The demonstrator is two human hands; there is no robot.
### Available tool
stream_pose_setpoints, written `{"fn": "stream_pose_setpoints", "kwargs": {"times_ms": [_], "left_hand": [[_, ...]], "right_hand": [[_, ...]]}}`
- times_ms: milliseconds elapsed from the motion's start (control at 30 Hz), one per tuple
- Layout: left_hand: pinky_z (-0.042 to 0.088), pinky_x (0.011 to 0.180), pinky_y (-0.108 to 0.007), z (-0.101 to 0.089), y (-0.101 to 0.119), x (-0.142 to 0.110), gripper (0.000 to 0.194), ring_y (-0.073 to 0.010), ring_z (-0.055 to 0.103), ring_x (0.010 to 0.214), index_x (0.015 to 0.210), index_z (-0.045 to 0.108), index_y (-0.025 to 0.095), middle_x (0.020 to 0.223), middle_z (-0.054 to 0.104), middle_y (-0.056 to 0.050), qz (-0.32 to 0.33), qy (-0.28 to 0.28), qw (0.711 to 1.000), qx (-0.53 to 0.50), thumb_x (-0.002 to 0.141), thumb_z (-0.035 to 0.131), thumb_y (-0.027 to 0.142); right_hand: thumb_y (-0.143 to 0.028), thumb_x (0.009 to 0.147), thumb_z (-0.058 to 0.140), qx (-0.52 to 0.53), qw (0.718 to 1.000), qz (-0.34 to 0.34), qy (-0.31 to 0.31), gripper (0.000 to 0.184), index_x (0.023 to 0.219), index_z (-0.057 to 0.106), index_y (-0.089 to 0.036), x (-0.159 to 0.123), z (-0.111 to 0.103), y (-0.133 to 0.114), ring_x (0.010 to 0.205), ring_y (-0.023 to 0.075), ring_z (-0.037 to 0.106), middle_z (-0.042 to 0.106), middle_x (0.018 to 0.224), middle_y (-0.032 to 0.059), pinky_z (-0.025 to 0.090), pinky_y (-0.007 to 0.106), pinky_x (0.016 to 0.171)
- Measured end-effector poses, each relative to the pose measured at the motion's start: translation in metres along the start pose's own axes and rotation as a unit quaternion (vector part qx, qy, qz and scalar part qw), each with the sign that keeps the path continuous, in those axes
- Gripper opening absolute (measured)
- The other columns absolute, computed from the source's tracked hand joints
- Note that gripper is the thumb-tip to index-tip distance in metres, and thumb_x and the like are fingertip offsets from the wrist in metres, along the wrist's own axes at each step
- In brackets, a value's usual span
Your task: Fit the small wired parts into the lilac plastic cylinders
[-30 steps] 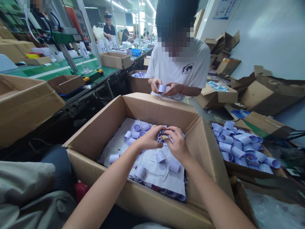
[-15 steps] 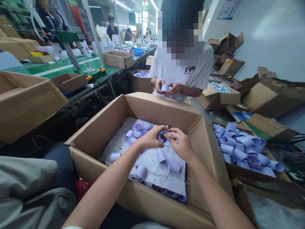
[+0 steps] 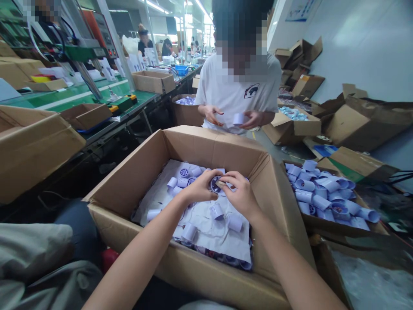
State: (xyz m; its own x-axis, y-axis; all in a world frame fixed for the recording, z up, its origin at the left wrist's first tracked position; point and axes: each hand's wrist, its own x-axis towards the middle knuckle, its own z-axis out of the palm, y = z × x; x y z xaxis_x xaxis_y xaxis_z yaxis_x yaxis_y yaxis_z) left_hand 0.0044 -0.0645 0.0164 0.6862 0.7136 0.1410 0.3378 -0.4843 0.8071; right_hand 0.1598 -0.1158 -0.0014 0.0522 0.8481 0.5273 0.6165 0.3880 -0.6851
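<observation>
My left hand [image 3: 204,186] is wrapped round a short lilac plastic cylinder [image 3: 214,185] with a spoked end, held above the cardboard box [image 3: 206,144]. The fingers of my right hand [image 3: 237,189] are closed in a pinch on a small beige piece [image 3: 220,183] at the cylinder's open face; its exact kind is too small to make out. Below my hands, several similar lilac cylinders lie on a white paper sheet [image 3: 161,189] inside the box. One of them [image 3: 216,211] rests just under my right hand. More parts show beneath the sheet's front edge.
Across the box a co-worker in a white shirt [image 3: 226,82] holds another lilac cylinder [image 3: 238,119]. To the right stands a carton heaped with lilac cylinders [image 3: 321,198]. A green-topped workbench [image 3: 93,94] with a press runs along the left. Cardboard boxes [image 3: 358,122] pile up at the back right.
My right fingers have moved the beige piece closer against the cylinder's face. The co-worker's left-side hand has come off their cylinder, which the other hand now holds. The view has shifted slightly.
</observation>
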Motion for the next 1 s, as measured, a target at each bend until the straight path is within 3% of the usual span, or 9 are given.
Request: {"fn": "stream_pose_setpoints", "kwargs": {"times_ms": [167, 267, 333, 500, 633, 733, 1000], "left_hand": [[0.044, 0.084, -0.035, 0.000, 0.002, 0.000, 0.051, -0.0216, 0.050, 0.094, 0.102, 0.053, 0.019, 0.099, 0.055, -0.003, 0.015, -0.017, 0.999, 0.034, 0.053, 0.057, 0.006], [0.044, 0.085, -0.036, 0.000, 0.003, 0.000, 0.051, -0.0224, 0.049, 0.095, 0.103, 0.053, 0.018, 0.098, 0.055, -0.003, 0.014, -0.026, 0.999, 0.043, 0.054, 0.057, 0.006], [0.044, 0.085, -0.037, 0.001, 0.003, 0.000, 0.053, -0.0229, 0.049, 0.096, 0.105, 0.052, 0.018, 0.098, 0.055, -0.004, 0.015, -0.029, 0.998, 0.047, 0.053, 0.057, 0.006], [0.043, 0.087, -0.039, 0.005, 0.002, 0.001, 0.055, -0.0250, 0.049, 0.100, 0.103, 0.054, 0.019, 0.102, 0.059, -0.005, 0.040, -0.060, 0.996, 0.052, 0.050, 0.053, 0.003], [0.039, 0.091, -0.042, 0.006, 0.001, 0.001, 0.055, -0.0249, 0.051, 0.099, 0.100, 0.056, 0.018, 0.106, 0.061, -0.005, 0.056, -0.061, 0.996, 0.041, 0.048, 0.052, 0.001], [0.037, 0.094, -0.043, 0.005, 0.002, 0.001, 0.053, -0.0237, 0.052, 0.098, 0.099, 0.056, 0.018, 0.103, 0.062, -0.004, 0.065, -0.066, 0.995, 0.027, 0.049, 0.051, 0.001], [0.039, 0.094, -0.040, 0.006, 0.005, 0.002, 0.054, -0.0244, 0.049, 0.105, 0.105, 0.055, 0.020, 0.110, 0.059, -0.006, 0.080, -0.041, 0.995, 0.032, 0.054, 0.053, 0.003]], "right_hand": [[-0.020, 0.076, 0.058, 0.012, 1.000, 0.009, -0.016, 0.009, 0.078, 0.066, -0.022, 0.001, 0.000, -0.001, 0.079, 0.0192, 0.061, 0.063, 0.087, 0.0048, 0.052, 0.032, 0.065], [-0.020, 0.073, 0.059, 0.053, 0.996, 0.065, -0.017, 0.007, 0.080, 0.060, -0.021, 0.001, 0.002, -0.002, 0.073, 0.0174, 0.060, 0.062, 0.082, 0.0029, 0.050, 0.028, 0.056], [-0.022, 0.069, 0.063, 0.085, 0.989, 0.122, -0.009, 0.017, 0.085, 0.056, -0.021, 0.000, 0.003, 0.000, 0.071, 0.0162, 0.059, 0.062, 0.084, 0.0023, 0.050, 0.027, 0.056], [-0.018, 0.065, 0.065, 0.150, 0.963, 0.214, -0.061, 0.043, 0.107, 0.055, -0.023, -0.002, 0.008, 0.009, 0.078, 0.0175, 0.064, 0.066, 0.096, 0.0048, 0.055, 0.034, 0.070], [-0.012, 0.067, 0.060, 0.221, 0.943, 0.218, -0.115, 0.044, 0.110, 0.058, -0.023, -0.001, 0.010, 0.011, 0.099, 0.0195, 0.064, 0.067, 0.110, 0.0064, 0.051, 0.037, 0.089], [-0.012, 0.066, 0.061, 0.265, 0.929, 0.214, -0.146, 0.043, 0.109, 0.060, -0.022, 0.001, 0.011, 0.008, 0.105, 0.0199, 0.062, 0.067, 0.112, 0.0052, 0.049, 0.037, 0.094], [-0.012, 0.068, 0.058, 0.335, 0.886, 0.297, -0.122, 0.040, 0.106, 0.062, -0.021, 0.007, 0.002, -0.001, 0.092, 0.0178, 0.066, 0.069, 0.105, 0.0027, 0.056, 0.027, 0.071]]}}
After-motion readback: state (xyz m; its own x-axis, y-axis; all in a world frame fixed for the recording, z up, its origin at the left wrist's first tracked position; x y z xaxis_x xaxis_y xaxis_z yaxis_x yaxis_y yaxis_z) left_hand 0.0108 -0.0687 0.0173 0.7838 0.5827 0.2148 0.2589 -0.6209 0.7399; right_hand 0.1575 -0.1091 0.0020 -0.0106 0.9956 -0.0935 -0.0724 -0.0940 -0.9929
